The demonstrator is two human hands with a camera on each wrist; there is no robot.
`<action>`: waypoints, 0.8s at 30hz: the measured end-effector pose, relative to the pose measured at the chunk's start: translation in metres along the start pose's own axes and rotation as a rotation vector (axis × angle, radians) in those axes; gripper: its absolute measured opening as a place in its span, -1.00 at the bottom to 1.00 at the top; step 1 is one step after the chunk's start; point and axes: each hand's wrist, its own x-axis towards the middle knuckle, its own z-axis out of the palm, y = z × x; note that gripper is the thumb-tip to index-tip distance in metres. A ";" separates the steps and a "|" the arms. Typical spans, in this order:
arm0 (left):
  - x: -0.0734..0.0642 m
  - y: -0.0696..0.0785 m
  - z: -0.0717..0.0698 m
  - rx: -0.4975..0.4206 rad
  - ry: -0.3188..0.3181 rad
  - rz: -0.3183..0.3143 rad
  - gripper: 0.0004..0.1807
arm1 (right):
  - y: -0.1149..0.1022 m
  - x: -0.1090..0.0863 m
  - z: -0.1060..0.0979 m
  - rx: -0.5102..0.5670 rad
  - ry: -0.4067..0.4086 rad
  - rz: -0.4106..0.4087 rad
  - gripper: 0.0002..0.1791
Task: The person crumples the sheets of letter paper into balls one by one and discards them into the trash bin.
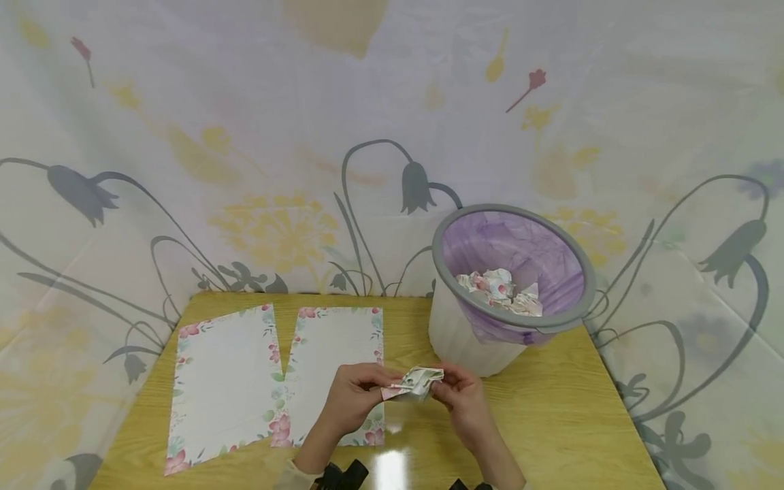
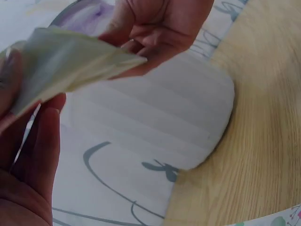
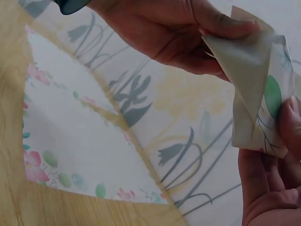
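Note:
Between both hands is a partly folded, creased sheet of floral-bordered paper [image 1: 419, 382], held above the wooden table. My left hand [image 1: 349, 401] pinches its left end between thumb and fingers. On the other end, the thumb and fingers of my right hand [image 1: 467, 407] grip the paper. The right wrist view shows the paper [image 3: 251, 75] folded over itself, with a green leaf print on one face. In the left wrist view its plain pale side [image 2: 70, 59] faces the camera.
Two flat floral-bordered sheets, one left [image 1: 223, 381] and one nearer the middle [image 1: 337, 361], lie on the table [image 1: 551, 422]. Back right stands a white wastebasket [image 1: 459, 333] with a grey rim and purple liner, holding several crumpled papers [image 1: 499, 289]. A flower-printed cloth [image 1: 275, 136] hangs behind.

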 end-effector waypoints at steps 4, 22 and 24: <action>-0.001 0.000 -0.007 -0.081 -0.085 0.032 -0.87 | -0.003 -0.001 -0.004 0.048 -0.136 -0.006 -0.58; 0.010 -0.015 -0.014 -0.324 -0.328 -0.058 -0.66 | -0.016 0.001 -0.005 -0.027 -0.314 -0.016 -0.48; 0.010 -0.016 -0.013 -0.357 -0.368 -0.033 -0.63 | -0.016 0.001 -0.006 -0.033 -0.305 0.009 -0.47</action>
